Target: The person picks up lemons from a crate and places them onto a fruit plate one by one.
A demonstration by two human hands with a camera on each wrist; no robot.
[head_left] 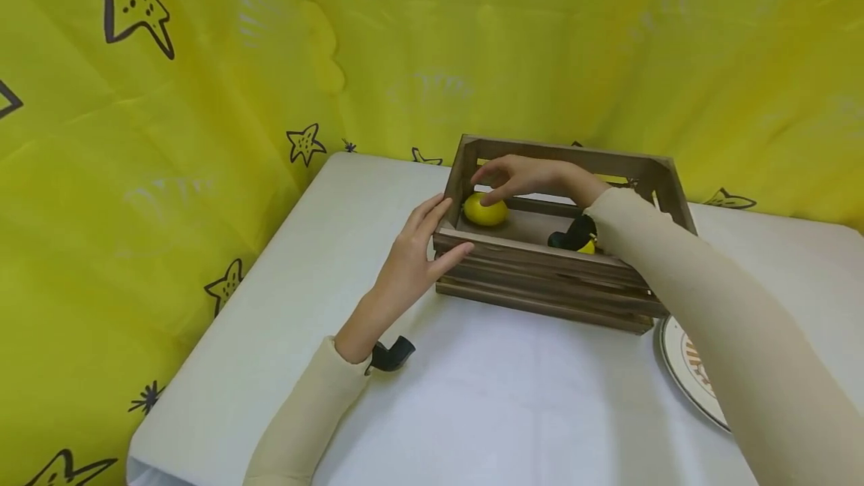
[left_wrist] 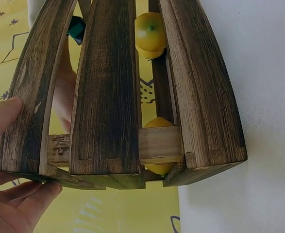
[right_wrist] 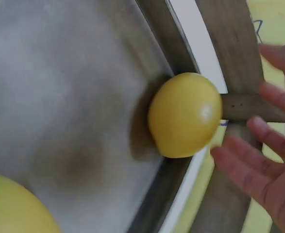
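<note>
A dark brown slatted wooden crate [head_left: 540, 272] stands on the white table. My left hand [head_left: 408, 250] grips its near left corner, thumb along the front slat [left_wrist: 21, 131] and fingers round the side. Inside the crate, a yellow lemon [head_left: 486, 210] lies near the left end. My right hand [head_left: 529, 175] is just above that lemon, fingers spread and loosely bent, holding nothing. The right wrist view shows the fingers [right_wrist: 273, 131] apart from the lemon [right_wrist: 186, 116]. More yellow fruit [head_left: 589, 247] lies further right in the crate, partly hidden by the black wrist camera.
A white plate [head_left: 702, 381] with a dark rim and a brown pattern lies right of the crate, partly under my right sleeve. Behind the table hangs a yellow cloth [head_left: 378, 43] with starfish drawings. The table's left edge [head_left: 223, 313] runs beside my left arm.
</note>
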